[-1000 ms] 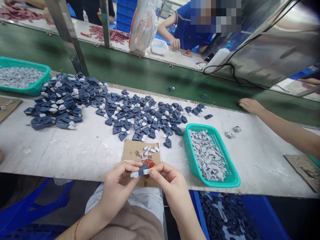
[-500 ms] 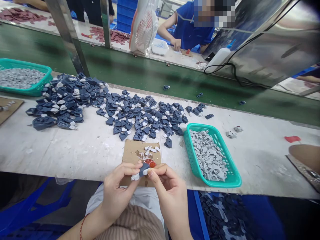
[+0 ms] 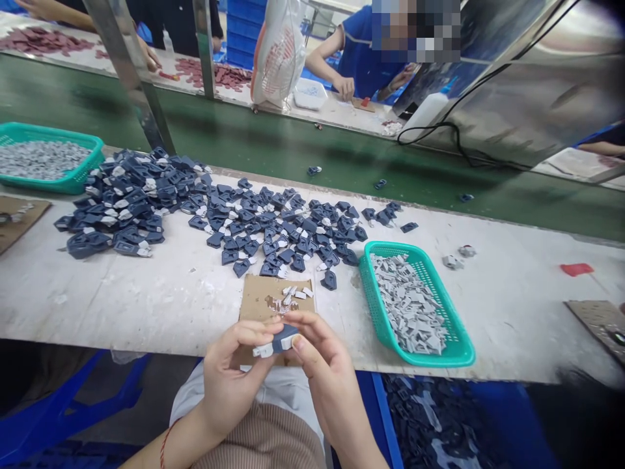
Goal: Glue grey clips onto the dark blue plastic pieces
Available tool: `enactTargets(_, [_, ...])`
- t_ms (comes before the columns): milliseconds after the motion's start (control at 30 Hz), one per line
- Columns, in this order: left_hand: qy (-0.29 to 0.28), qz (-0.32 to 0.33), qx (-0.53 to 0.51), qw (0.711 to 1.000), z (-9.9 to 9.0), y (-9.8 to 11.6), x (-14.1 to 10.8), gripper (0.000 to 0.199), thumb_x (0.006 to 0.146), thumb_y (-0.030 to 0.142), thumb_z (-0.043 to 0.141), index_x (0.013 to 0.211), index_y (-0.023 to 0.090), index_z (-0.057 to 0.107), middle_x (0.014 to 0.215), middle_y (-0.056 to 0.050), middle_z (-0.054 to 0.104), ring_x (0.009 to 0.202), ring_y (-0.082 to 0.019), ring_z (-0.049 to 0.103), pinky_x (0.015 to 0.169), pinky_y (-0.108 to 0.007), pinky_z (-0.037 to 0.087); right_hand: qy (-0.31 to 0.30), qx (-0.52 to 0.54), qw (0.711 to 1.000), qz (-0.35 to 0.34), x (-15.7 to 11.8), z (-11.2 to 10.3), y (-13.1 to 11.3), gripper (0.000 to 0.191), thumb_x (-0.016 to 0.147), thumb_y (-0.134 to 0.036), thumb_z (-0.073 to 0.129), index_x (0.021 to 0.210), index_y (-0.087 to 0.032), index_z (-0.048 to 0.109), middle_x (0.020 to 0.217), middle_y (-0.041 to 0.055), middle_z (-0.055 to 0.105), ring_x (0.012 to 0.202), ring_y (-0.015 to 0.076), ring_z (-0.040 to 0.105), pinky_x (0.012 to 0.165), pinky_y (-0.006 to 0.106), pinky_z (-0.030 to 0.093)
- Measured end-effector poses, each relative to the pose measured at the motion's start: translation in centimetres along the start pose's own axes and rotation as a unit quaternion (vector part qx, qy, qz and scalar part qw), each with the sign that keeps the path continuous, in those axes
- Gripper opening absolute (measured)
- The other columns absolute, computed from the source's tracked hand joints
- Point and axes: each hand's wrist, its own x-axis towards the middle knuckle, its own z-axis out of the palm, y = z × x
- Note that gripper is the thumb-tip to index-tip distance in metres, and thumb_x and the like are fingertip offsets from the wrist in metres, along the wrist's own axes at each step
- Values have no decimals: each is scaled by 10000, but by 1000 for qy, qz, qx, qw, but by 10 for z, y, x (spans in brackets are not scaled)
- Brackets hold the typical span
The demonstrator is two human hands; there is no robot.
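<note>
A small dark blue plastic part with pale grey ends [image 3: 284, 339] is held between my hands, above the near part of a piece of brown cardboard [image 3: 256, 296]. My left hand [image 3: 232, 371] pinches it from the left, thumb below and fingers on top. From the right, my right hand [image 3: 327, 365] presses its thumb on the grey end, with the fingers bent over the far side. Several loose light grey pieces [image 3: 300, 294] lie on the cardboard beside a wet, glossy patch [image 3: 280, 304].
A green basket [image 3: 415, 246] of grey pieces stands to the right. Heaped blue parts [image 3: 273, 225] spread behind the cardboard. Another green basket [image 3: 78, 182] is at far left. Beyond runs a green conveyor belt [image 3: 234, 140] carrying a few parts; a co-worker in blue [image 3: 359, 52] sits across.
My right fingers have lifted and straightened over the part, while the thumb stays against its grey end. The red round item on the cardboard is now hidden. Parts on the belt have shifted left.
</note>
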Motion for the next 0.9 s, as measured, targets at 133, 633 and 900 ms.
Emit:
enactTargets(133, [6, -3, -6, 1000, 7, 6, 3, 222, 782, 40, 758, 869, 229, 683, 944, -18, 802, 1069, -228, 733, 1000, -418, 584, -46, -27, 998, -36, -1, 2, -3, 213, 891, -432, 693, 1034, -284, 750, 1115, 45, 741, 1055, 218, 671, 804, 263, 557])
enactTargets(633, [33, -47, -50, 997, 14, 7, 5, 203, 772, 60, 773, 842, 240, 709, 916, -5, 805, 1053, -188, 731, 960, -309, 588, -2, -80, 996, -50, 0, 9, -1, 339, 938, -553, 577, 1028, -282, 760, 916, 37, 726, 589, 143, 551, 552, 255, 465])
enactTargets(900, [7, -2, 26, 1000, 16, 3, 15, 163, 751, 111, 802, 796, 245, 721, 840, -19, 796, 973, -197, 724, 894, -303, 599, 55, -98, 992, -64, 10, 9, 6, 425, 919, -606, 553, 906, -239, 766, 897, 63, 729, 734, 210, 630, 653, 281, 512])
